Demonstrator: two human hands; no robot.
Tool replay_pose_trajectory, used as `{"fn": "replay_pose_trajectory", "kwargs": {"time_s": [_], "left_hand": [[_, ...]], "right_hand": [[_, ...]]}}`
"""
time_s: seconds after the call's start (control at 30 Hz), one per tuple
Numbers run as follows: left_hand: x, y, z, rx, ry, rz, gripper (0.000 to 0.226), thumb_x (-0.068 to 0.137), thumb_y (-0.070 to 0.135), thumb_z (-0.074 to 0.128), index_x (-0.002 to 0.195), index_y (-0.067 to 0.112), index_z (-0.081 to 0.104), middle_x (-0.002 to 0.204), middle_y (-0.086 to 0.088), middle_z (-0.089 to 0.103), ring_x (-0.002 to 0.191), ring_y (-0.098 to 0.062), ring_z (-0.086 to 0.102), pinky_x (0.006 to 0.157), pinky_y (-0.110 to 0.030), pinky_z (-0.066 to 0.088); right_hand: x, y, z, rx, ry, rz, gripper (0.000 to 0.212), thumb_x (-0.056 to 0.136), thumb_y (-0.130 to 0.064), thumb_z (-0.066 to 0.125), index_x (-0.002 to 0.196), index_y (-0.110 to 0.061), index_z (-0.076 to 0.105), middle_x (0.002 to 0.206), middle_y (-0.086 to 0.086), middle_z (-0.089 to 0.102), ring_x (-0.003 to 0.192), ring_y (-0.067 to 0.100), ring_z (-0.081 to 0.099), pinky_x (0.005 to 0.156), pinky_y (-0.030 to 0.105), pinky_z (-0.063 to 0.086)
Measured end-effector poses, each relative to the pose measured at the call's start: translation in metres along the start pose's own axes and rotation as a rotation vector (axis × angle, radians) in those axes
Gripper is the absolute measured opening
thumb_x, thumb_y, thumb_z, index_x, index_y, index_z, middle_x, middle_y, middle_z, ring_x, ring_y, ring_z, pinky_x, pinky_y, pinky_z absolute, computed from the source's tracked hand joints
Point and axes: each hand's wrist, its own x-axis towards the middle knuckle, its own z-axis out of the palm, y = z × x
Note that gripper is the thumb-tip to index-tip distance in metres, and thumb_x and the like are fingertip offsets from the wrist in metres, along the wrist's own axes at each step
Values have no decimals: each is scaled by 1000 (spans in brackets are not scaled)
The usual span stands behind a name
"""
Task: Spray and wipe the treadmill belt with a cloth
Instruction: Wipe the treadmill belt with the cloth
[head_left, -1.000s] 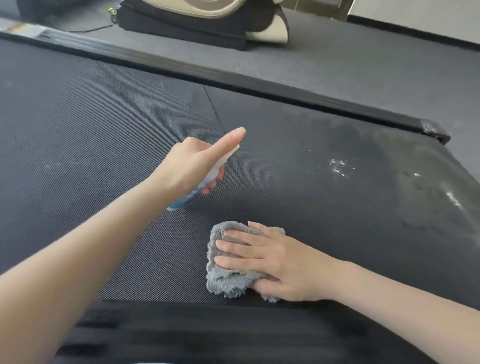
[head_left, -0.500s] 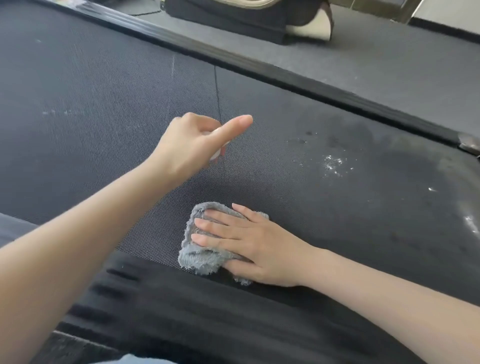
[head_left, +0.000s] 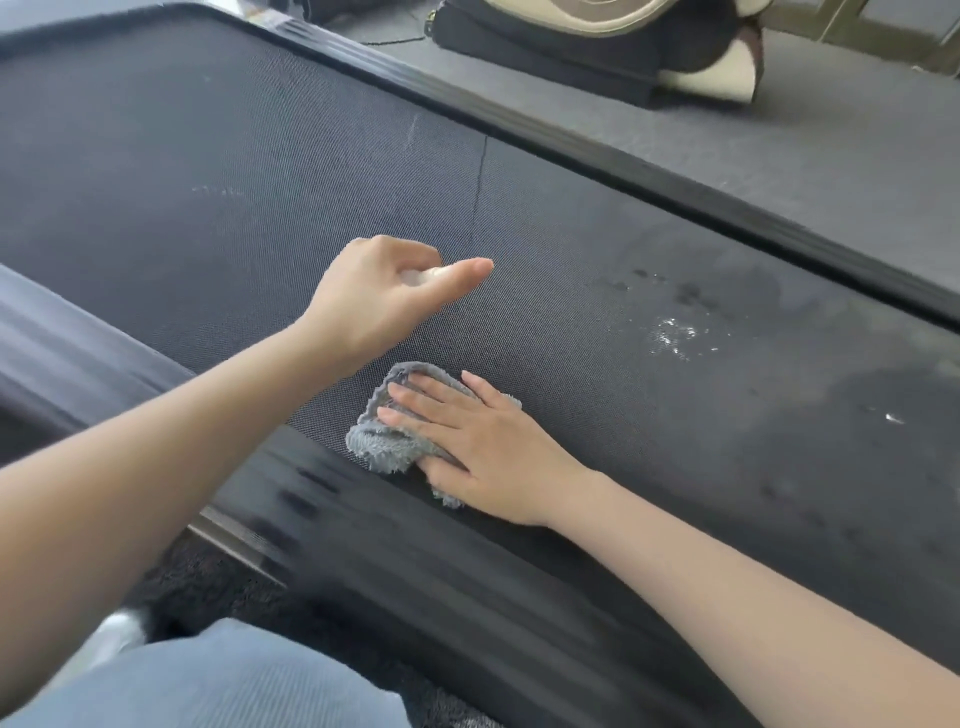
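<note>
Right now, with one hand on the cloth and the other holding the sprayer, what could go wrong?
The foamy wet patch lies well right of the cloth, so it may stay slippery if the right hand misses it. The cloth sits at the near edge of the treadmill belt and could slip onto the side rail. The spray bottle is mostly hidden in the left hand, so a stray spray seems possible.
</note>
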Motion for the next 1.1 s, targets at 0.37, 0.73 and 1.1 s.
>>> {"fn": "replay_pose_trajectory", "kwargs": {"time_s": [0.37,0.73,1.1], "left_hand": [[-25,29,-23,160,-24,-58,84,74,80,43,61,-3,40,55,-10,33,53,-17,29,57,-42,33],[0,13,-12,202,-14,70,81,75,79,41,60,-1,44,51,1,30,49,-13,26,52,-33,28],[36,5,10,174,-43,37,71,73,78,43,54,10,35,45,5,26,45,-14,29,51,-32,25]], "right_hand": [[-2,0,-2,-83,-11,8,60,91,-46,15,149,-33,17,157,-13,11,145,3,1,119,41,3],[13,40,-13,-133,-69,66,55,99,-43,19,150,-34,1,157,-18,-4,142,0,-13,118,41,-4],[45,169,-45,-25,48,313,59,96,-43,29,150,-33,9,158,-12,6,143,0,-1,119,38,-1]]}}
